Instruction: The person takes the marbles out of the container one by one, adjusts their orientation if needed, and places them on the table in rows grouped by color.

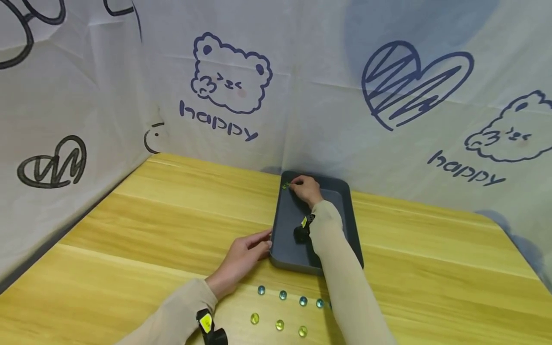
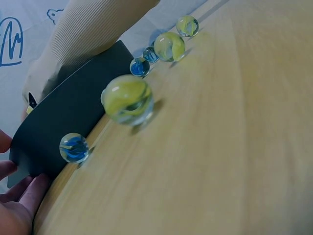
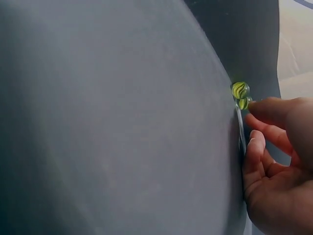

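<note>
A dark grey rectangular tray (image 1: 293, 225) lies on the wooden table. At its far left corner my right hand (image 1: 307, 190) reaches in, thumb and fingertip pinching a small yellow-green marble (image 3: 243, 104). A second yellow-green marble (image 3: 239, 90) sits right beside it, against the tray wall. My left hand (image 1: 243, 258) rests at the tray's near left side, fingertips touching the outer wall. In the left wrist view, those fingers (image 2: 34, 191) lie along the wall's lower edge.
In front of the tray, clear marbles with blue inside (image 1: 282, 295) lie in a row on the table (image 1: 172, 225). Nearer still is a row of yellow-green marbles (image 1: 280, 325). My right forearm crosses the tray's right side. A printed white cloth (image 1: 310, 120) hangs behind.
</note>
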Demonstrator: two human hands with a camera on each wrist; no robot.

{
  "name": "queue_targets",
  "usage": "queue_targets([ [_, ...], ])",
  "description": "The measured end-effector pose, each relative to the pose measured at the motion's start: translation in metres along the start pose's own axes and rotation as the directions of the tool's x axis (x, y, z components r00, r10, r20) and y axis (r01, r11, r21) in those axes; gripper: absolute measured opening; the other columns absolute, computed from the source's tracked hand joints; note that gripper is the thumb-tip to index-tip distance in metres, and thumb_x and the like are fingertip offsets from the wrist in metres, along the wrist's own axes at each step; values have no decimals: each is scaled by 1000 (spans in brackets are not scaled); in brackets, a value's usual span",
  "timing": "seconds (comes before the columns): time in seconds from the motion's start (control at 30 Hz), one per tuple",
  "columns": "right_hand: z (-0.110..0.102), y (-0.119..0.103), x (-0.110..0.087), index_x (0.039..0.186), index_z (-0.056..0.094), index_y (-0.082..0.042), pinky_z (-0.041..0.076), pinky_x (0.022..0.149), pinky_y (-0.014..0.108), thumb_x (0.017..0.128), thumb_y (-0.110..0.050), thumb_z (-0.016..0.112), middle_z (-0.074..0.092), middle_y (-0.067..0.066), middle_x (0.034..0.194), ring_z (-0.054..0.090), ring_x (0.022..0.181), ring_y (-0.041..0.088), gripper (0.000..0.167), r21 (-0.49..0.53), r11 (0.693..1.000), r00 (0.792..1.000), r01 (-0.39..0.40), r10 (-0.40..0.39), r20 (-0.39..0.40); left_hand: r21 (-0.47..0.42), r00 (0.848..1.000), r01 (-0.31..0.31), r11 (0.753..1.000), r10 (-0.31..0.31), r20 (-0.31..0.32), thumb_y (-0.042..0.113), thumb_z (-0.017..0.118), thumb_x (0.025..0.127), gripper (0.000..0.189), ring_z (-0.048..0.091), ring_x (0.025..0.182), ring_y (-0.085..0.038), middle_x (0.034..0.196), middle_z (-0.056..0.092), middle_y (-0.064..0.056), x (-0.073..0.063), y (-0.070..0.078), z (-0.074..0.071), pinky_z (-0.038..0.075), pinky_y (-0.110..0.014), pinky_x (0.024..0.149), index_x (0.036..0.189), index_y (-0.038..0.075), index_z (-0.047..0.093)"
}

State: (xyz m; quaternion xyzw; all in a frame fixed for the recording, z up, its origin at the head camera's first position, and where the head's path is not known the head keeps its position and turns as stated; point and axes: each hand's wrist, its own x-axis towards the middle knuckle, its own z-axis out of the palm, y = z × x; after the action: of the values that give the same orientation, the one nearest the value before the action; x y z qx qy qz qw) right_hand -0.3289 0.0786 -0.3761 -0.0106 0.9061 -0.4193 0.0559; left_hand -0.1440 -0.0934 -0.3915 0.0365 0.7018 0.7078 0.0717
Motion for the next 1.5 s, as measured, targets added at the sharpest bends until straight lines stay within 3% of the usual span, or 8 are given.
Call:
queue_targets([
  [0.17, 0, 0, -1, 110, 68, -1, 46, 97, 45, 94, -17, 62, 57, 17, 125, 51, 113, 34, 24, 1, 1000, 1000, 3, -3, 2, -1, 1000, -4, 1000, 4, 2, 9, 55, 97, 39, 59, 114, -29, 136, 53, -18, 0, 0, 0, 53, -33, 94, 134, -2, 54],
  [1.03, -1, -3, -2, 109, 71, 0, 48, 94, 42, 91, -19, 67, 62, 16, 119, 52, 111, 33, 26, 0, 1000, 1000, -7, 7, 14, 3, 1000, -2, 1000, 2, 9, 10, 55, 97, 40, 59, 115, -28, 136, 53, -18, -1, 1, 2, 52, -33, 95, 135, -2, 53],
  [1.5, 1, -2, -1, 108, 73, -2, 49, 91, 39, 88, -19, 70, 64, 14, 117, 56, 107, 30, 26, -34, 999, 998, 34, -32, 55, -3, 1000, -4, 1000, 4, 2, 9, 55, 97, 39, 59, 114, -29, 136, 53, -18, -1, -1, 1, 52, -33, 95, 135, -2, 54],
])
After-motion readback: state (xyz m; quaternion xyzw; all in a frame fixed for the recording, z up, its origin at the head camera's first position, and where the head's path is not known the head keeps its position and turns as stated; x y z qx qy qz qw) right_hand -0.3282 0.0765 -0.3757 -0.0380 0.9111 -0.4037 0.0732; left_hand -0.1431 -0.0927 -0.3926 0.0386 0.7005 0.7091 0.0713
